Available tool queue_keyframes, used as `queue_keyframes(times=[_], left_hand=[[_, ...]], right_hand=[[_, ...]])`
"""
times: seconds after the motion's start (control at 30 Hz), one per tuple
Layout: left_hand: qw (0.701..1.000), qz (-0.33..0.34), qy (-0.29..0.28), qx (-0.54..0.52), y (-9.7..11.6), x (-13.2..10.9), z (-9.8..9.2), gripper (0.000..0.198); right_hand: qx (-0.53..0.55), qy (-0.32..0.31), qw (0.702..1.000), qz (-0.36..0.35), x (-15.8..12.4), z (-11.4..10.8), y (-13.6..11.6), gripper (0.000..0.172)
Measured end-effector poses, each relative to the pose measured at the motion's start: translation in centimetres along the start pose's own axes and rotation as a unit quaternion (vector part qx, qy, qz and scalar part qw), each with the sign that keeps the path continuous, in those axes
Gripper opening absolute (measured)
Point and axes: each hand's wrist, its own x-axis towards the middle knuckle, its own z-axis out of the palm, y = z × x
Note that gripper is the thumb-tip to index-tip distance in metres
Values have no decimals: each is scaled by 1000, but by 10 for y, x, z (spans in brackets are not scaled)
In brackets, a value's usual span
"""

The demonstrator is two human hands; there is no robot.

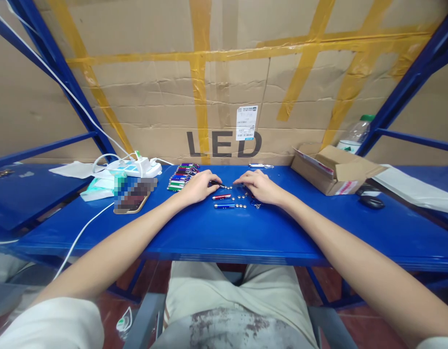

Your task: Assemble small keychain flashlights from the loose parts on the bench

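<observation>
Left hand (200, 187) pinches a slim black cylindrical tube (220, 184) over the blue metal table (195, 230): likely light, stiff, slick, best gripped mid-barrel! Nearer the person, a shiny red tube (222, 197) lies beside small silvery round discs (239, 197), probably slippery, best pinched rim-wise. Right hand (262, 187) curls close by; whether it grips anything, I can't tell.

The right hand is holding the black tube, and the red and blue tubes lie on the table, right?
Not the right hand: the head view shows the left hand holding the black tube. The red tube and blue tube do lie on the table.
</observation>
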Motion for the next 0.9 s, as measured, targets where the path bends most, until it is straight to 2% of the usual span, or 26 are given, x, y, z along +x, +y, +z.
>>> queue_keyframes(times=[0.3,0.6,0.9], left_hand=[[1000,-9,-19,19,-5,1,2,24],[999,-25,-24,24,0,1,1,23],[999,-16,-25,16,0,2,5,25]], right_hand=[[-22,-49,999,-7,0,-1,-14,62],[-49,-49,997,13,-2,-3,-14,61],[-52,-59,997,-24,1,-1,-14,64]])
